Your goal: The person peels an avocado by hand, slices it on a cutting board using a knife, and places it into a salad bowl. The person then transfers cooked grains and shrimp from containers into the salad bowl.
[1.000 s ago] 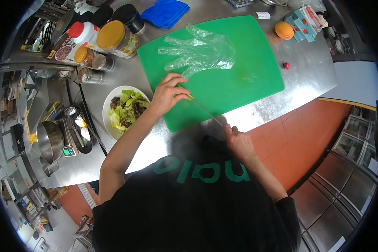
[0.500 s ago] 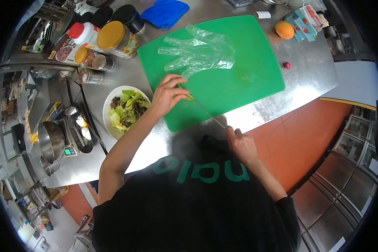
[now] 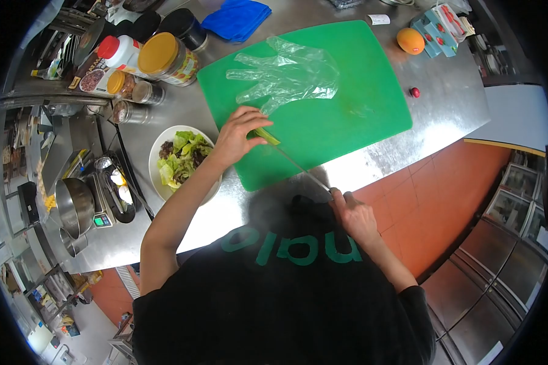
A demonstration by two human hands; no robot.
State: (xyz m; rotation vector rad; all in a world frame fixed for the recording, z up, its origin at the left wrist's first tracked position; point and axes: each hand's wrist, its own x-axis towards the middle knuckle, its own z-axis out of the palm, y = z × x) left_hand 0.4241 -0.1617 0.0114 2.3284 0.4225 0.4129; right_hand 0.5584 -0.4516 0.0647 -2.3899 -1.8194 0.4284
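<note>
My left hand [image 3: 236, 137] is closed on a small, long green vegetable piece [image 3: 265, 136] over the left part of the green cutting board [image 3: 359, 79]. The fingers hide part of the piece, and its exact kind is unclear. In my right hand [image 3: 354, 214], beyond the board's near edge, is the handle of a knife [image 3: 304, 171]. Its thin blade slants up-left, with the tip close to the green piece; whether they touch I cannot tell. A clear plastic glove [image 3: 307, 72] lies flat on the board above my left hand.
Left of the board stands a white bowl [image 3: 154, 159] of mixed salad leaves. Jars [image 3: 158, 53] crowd the back left beside a blue cloth [image 3: 236, 19]. An orange [image 3: 410, 41], strawberry cartons [image 3: 433, 36] and a small red radish-like item [image 3: 414, 92] sit at right. A scale [image 3: 102, 218] is far left.
More of the green piece shows beneath my left hand, which has shifted slightly left. My right hand and the knife have moved slightly down and to the right.
</note>
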